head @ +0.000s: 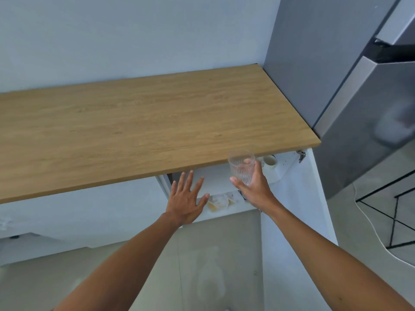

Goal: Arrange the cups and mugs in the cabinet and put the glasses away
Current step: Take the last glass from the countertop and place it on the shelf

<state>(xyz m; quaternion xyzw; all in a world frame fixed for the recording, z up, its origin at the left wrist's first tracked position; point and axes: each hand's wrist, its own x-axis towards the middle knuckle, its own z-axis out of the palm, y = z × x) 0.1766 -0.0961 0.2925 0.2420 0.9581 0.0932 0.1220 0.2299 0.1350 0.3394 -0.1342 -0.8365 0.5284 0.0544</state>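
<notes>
My right hand [253,187] grips a clear ribbed glass [241,167], held upright just in front of the wooden countertop's front edge [157,122]. Below that edge an open white cabinet [215,178] shows a shelf. A white mug [269,161] sits on the upper shelf, to the right of the glass. On the lower shelf lie pale and yellowish dishes [219,203], partly hidden. My left hand [186,198] hovers with fingers spread and nothing in it, in front of the cabinet opening, left of the glass.
The white cabinet door [298,209] stands swung open on the right, hinge at its top. A grey fridge [350,97] rises right of the counter. A white cable and a black wire-frame stand [386,216] are on the floor at the right.
</notes>
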